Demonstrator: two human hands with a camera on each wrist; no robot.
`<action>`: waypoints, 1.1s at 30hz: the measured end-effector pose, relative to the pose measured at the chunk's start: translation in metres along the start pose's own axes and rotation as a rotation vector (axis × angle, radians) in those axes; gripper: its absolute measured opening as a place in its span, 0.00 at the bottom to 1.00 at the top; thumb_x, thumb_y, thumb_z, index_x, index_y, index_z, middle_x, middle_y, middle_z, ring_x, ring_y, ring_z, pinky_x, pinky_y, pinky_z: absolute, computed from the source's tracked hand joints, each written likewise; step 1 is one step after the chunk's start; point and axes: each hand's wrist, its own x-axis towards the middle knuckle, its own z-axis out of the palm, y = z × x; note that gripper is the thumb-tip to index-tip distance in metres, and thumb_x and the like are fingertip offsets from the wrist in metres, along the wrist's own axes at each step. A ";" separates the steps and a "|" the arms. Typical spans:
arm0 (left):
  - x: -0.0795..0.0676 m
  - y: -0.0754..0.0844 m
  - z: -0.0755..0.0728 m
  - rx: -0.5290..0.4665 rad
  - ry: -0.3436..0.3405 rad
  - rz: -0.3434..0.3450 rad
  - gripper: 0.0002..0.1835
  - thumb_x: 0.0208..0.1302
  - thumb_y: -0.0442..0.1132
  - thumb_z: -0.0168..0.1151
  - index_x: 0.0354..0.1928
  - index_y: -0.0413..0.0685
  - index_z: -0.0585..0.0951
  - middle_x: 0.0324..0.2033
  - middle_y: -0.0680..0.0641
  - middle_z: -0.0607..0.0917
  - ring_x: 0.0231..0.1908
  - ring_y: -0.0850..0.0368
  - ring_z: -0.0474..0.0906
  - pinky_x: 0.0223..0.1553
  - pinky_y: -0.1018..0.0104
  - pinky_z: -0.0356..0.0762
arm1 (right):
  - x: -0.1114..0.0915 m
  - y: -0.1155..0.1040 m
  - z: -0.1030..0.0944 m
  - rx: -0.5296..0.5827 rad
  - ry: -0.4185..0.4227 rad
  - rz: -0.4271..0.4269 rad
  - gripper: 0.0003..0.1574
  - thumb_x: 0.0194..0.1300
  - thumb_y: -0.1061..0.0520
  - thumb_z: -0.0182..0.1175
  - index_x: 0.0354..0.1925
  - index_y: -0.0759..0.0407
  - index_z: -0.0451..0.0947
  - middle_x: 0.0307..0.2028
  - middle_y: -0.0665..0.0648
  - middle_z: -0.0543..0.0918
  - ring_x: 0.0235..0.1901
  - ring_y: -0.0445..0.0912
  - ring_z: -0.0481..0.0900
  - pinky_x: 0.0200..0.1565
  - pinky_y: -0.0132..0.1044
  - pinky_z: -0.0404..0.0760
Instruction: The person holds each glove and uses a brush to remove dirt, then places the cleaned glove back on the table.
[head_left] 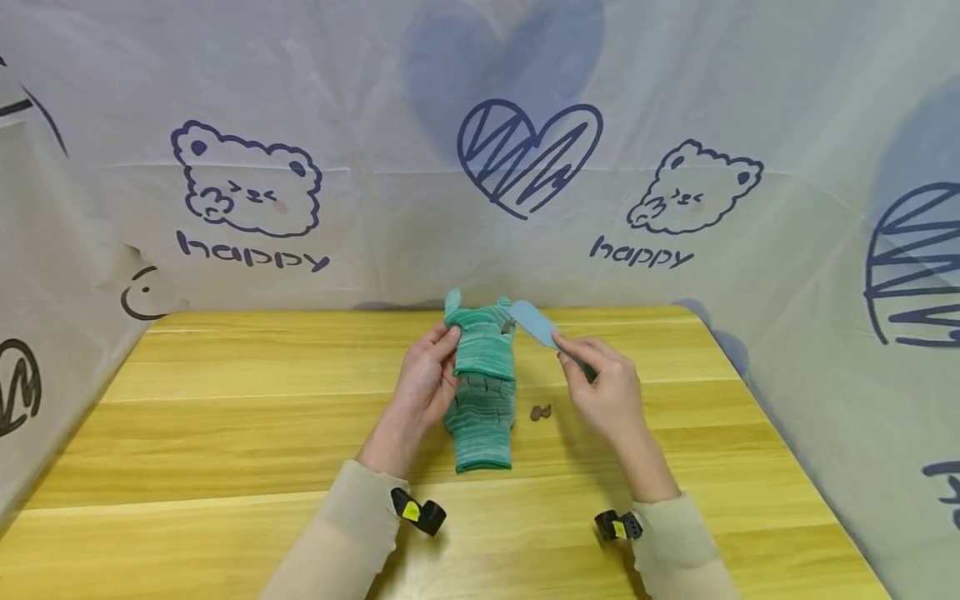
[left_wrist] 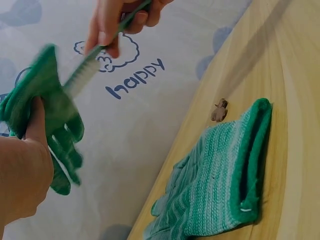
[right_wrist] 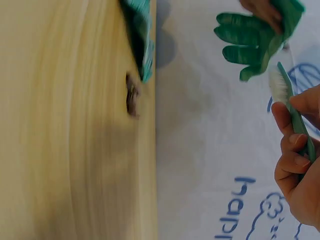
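Observation:
My left hand [head_left: 429,375] grips a green knitted glove [head_left: 486,346] near its cuff, holding it up off the table, with the thumb across the fabric and the glove's fingers hanging free in the wrist views. A small brown spot [head_left: 506,327] shows on its side. In my right hand [head_left: 603,379] is a brush [head_left: 534,323] with a green handle [right_wrist: 300,125] and white bristles [right_wrist: 278,86]. Its bristle end is close beside the held glove. A second green glove [left_wrist: 210,182] lies on the table just below, cuff toward me.
Small brown clumps [head_left: 540,412] lie on the wooden table [head_left: 262,433], right of the lying glove. Beyond the table's far edge hangs a pale cloth [head_left: 375,233] printed with bears and hearts. Each wrist wears a black camera mount [head_left: 423,512].

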 end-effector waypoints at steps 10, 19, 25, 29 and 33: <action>0.000 -0.003 -0.003 0.022 -0.011 -0.026 0.06 0.84 0.32 0.43 0.45 0.45 0.70 0.26 0.52 0.75 0.23 0.65 0.70 0.27 0.75 0.73 | 0.005 0.000 -0.010 0.051 0.017 0.037 0.20 0.67 0.69 0.67 0.56 0.59 0.87 0.43 0.61 0.89 0.34 0.48 0.84 0.34 0.20 0.76; -0.001 -0.003 -0.005 0.000 -0.033 0.015 0.06 0.85 0.33 0.43 0.46 0.45 0.70 0.29 0.51 0.74 0.25 0.63 0.71 0.28 0.73 0.73 | 0.003 -0.011 -0.004 0.103 -0.066 -0.061 0.22 0.67 0.70 0.67 0.57 0.59 0.86 0.44 0.59 0.89 0.29 0.43 0.79 0.26 0.26 0.73; -0.001 -0.003 -0.003 -0.005 -0.032 0.035 0.06 0.85 0.32 0.41 0.49 0.44 0.70 0.32 0.50 0.77 0.27 0.64 0.75 0.30 0.73 0.76 | 0.001 -0.013 -0.002 0.094 -0.085 -0.025 0.21 0.68 0.69 0.67 0.57 0.59 0.86 0.46 0.60 0.88 0.31 0.44 0.81 0.25 0.31 0.75; -0.002 -0.003 -0.002 -0.008 -0.026 0.049 0.07 0.84 0.32 0.42 0.49 0.44 0.71 0.33 0.51 0.78 0.28 0.64 0.76 0.31 0.73 0.77 | 0.001 -0.010 -0.002 0.070 -0.088 -0.023 0.21 0.68 0.69 0.66 0.57 0.59 0.86 0.46 0.60 0.88 0.27 0.43 0.78 0.22 0.33 0.74; -0.001 -0.004 -0.002 0.002 -0.024 0.054 0.07 0.84 0.32 0.43 0.48 0.44 0.72 0.31 0.51 0.78 0.27 0.64 0.75 0.30 0.73 0.76 | 0.000 -0.002 -0.003 -0.045 -0.054 -0.056 0.19 0.67 0.67 0.66 0.56 0.58 0.87 0.45 0.60 0.89 0.24 0.45 0.78 0.21 0.36 0.72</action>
